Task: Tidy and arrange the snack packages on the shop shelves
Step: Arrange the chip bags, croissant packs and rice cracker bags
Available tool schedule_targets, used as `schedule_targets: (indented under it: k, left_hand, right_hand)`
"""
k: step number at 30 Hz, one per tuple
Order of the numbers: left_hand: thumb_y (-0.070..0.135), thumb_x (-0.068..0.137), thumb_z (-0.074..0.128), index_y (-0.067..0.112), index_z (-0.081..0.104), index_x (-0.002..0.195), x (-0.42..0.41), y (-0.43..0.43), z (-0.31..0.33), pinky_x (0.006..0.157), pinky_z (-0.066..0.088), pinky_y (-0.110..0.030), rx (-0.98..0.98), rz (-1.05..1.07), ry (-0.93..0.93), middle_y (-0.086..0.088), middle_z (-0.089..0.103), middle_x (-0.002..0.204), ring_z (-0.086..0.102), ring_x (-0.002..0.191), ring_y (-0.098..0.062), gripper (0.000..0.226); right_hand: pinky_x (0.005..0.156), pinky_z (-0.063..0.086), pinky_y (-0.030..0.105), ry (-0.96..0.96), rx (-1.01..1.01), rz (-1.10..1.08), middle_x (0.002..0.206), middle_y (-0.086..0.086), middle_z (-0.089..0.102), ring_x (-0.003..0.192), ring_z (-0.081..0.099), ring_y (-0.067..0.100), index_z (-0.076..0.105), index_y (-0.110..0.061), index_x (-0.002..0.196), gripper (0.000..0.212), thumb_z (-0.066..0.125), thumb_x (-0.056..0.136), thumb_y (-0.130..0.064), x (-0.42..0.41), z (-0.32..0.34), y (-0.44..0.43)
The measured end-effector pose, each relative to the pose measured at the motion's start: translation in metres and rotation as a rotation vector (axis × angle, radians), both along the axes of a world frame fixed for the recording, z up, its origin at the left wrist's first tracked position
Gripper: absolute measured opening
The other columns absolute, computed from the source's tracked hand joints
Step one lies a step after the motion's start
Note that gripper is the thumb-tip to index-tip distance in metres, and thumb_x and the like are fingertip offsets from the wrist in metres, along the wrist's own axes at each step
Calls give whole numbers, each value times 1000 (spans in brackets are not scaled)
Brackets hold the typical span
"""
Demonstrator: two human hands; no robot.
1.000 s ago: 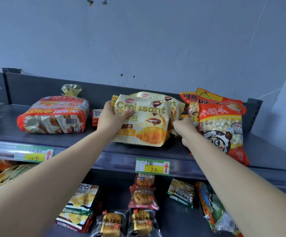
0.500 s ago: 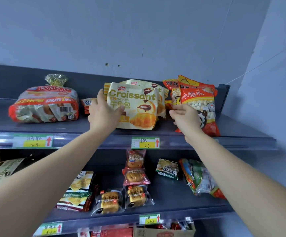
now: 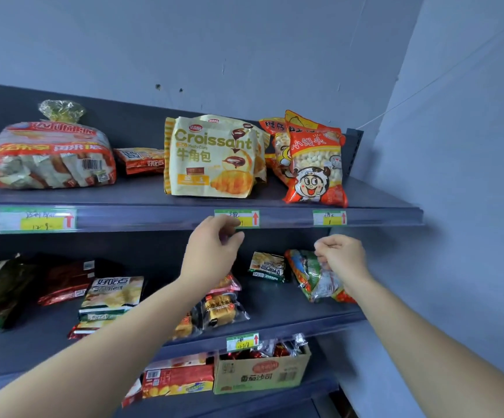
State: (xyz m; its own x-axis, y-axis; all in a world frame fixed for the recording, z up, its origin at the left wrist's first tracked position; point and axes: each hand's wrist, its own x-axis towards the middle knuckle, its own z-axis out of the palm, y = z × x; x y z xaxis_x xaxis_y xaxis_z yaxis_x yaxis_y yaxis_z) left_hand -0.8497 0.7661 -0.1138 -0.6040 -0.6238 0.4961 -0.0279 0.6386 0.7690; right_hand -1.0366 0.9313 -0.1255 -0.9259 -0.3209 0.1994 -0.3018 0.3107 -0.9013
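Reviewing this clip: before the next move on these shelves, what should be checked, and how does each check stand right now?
1. Croissant bag standing, front outward, on the top shelf: ok.
2. Orange bun-snack bag standing beside it, label forward: ok.
3. Left hand holding nothing: ok.
4. Right hand clear of the colourful bag on the middle shelf: cannot tell, because the fingers overlap it.
5. Bun packets on the middle shelf neatly lined up: not ok, they lie askew and overlapping.
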Motion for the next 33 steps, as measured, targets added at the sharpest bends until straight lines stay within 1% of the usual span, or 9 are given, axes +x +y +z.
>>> schedule_targets:
  k: [6,12,15,20,23,25,27,31,33]
  left_hand:
    - [26,90,64,21,66,108,-49,10,-61,84,49,-28,113,-91,-248,6,64,104,59,93,-12,19]
    - [27,89,65,18,65,111,-129,13,-118,78,42,-21,176,-158,-442,3,64,106,59,95,-13,24]
    - [28,89,66,17,65,109,-174,15,-138,81,46,-24,214,-173,-509,4,64,102,60,95,-14,23]
    - [33,89,65,19,63,115,-242,16,-174,77,45,-23,256,-201,-625,3,64,105,58,92,-15,29]
    - [34,90,62,21,56,128,-274,17,-193,71,43,-22,239,-228,-724,-1,62,119,59,94,-18,40]
    - [34,91,61,24,45,140,-291,18,-202,76,46,-24,242,-261,-777,-1,54,135,60,104,-19,52]
    - [32,91,62,27,26,150,-304,19,-210,83,47,-25,264,-317,-818,0,44,147,58,112,-18,69]
    - [29,91,63,35,2,153,-322,17,-219,53,43,-14,285,-371,-866,-5,41,149,57,70,-7,87]
    - [27,89,65,36,-2,153,-327,16,-221,64,49,-20,296,-353,-818,-4,41,149,59,79,-12,94]
  right_hand:
    - [79,54,43,-134,151,-88,82,0,71,83,65,27,70,-24,67,10,75,75,-19,-62,-70,23]
    - [87,46,31,-207,348,-93,98,1,67,102,61,24,71,-20,86,6,73,81,-17,-121,-116,25]
    - [93,45,31,-264,429,-43,116,4,67,110,59,24,70,-11,110,30,74,81,-19,-159,-139,24]
    - [88,50,35,-285,542,-86,104,3,70,99,63,26,70,-15,99,27,78,77,-26,-216,-172,22]
    - [88,51,36,-239,646,-185,111,5,66,106,59,29,63,-19,109,50,81,66,-39,-248,-198,25]
    - [90,50,37,-275,674,-218,114,5,63,109,58,30,58,-18,114,63,82,62,-44,-267,-212,28]
    - [90,50,36,-354,624,-214,108,1,65,103,61,29,59,-18,106,55,84,61,-39,-275,-222,32]
    - [76,44,32,-164,698,-233,76,-6,57,84,60,25,54,-25,80,22,65,84,-44,-278,-225,36]
    - [59,39,30,-40,527,-305,63,-3,53,73,59,29,52,-19,65,33,57,92,-39,-276,-220,33]
